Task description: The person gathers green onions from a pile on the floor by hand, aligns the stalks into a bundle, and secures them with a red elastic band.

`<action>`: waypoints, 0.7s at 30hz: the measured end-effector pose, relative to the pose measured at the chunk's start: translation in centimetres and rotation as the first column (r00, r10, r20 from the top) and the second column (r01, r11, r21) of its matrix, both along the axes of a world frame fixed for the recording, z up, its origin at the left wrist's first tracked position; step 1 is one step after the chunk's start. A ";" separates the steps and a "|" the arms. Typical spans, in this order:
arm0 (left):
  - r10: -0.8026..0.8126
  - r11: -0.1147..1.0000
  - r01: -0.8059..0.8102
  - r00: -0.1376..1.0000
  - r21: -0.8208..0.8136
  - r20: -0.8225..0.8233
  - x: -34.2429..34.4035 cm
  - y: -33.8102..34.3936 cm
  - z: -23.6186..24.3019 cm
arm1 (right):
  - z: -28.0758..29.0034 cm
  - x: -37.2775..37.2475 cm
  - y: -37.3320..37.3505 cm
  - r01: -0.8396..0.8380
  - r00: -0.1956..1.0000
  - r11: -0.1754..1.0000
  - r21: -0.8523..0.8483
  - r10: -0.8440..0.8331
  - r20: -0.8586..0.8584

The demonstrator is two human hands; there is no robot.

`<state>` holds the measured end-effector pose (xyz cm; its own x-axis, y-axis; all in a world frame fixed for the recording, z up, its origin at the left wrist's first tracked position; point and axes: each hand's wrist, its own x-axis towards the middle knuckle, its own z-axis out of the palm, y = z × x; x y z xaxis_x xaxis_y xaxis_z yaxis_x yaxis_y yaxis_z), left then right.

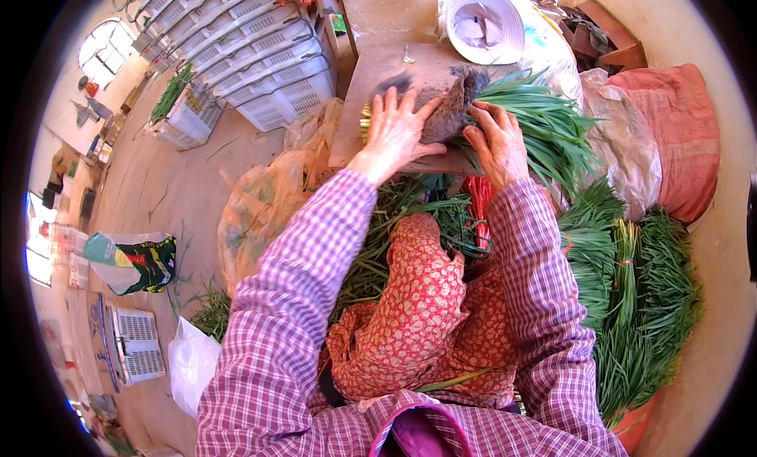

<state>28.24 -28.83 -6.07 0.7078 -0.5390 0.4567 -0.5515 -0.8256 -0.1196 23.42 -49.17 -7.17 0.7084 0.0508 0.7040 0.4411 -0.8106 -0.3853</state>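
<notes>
Both hands are on one bundle of long green leaves (516, 102) laid across a low wooden board (371, 86) at the far centre. Left hand (397, 134) lies flat, fingers spread, over the bundle's dark, soil-caked root end (457, 98); it looks more like pressing down than a closed grasp. Right hand (497, 141) is curled over the leaves just right of the roots, fingers bent into the greens; a loose hold, but I can't tell if it closes fully around them. The bundle's leaf tips fan out to the right, past the board edge. Bunches of the same greens (639, 299) are stacked on the right, some tied with thin red bands; more loose leaves lie over the patterned red apron (418, 307) on the lap. A red sack (678, 134) sits far right, a white hat (485, 23) far centre, stacked white crates (252, 55) far left, and a crumpled plastic bag (260, 212) left of the board. Risks, judged from here: the root clump is crumbly, so downward pressure could shed dirt onto the board and into the clean leaves. The bundle isn't visibly tied, and with only a light hold from the right hand the leaves could splay or slide off the board's right edge. A hard bend at the root end may snap stalks. Loose greens on the lap could get mixed into the bundle.
</notes>
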 end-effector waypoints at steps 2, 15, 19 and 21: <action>-0.081 0.996 0.081 0.997 -0.033 -0.004 -0.5 1.7 -0.4 | -1.3 0.9 -0.8 0.027 0.999 0.998 -0.061 -0.029 -0.040; 0.277 0.831 -0.327 0.945 -0.451 -0.175 -1.1 21.9 3.3 | 2.1 -1.3 -0.7 0.020 0.999 0.978 0.208 -0.029 0.039; 0.089 0.966 -0.068 0.993 -0.251 0.073 0.4 7.5 6.1 | 2.9 -4.2 0.7 -0.074 0.997 0.973 0.219 0.067 0.039; -0.069 0.992 0.066 0.997 -0.103 -0.020 0.7 1.3 3.9 | 2.4 -5.1 0.6 -0.080 0.997 0.972 0.223 0.076 0.026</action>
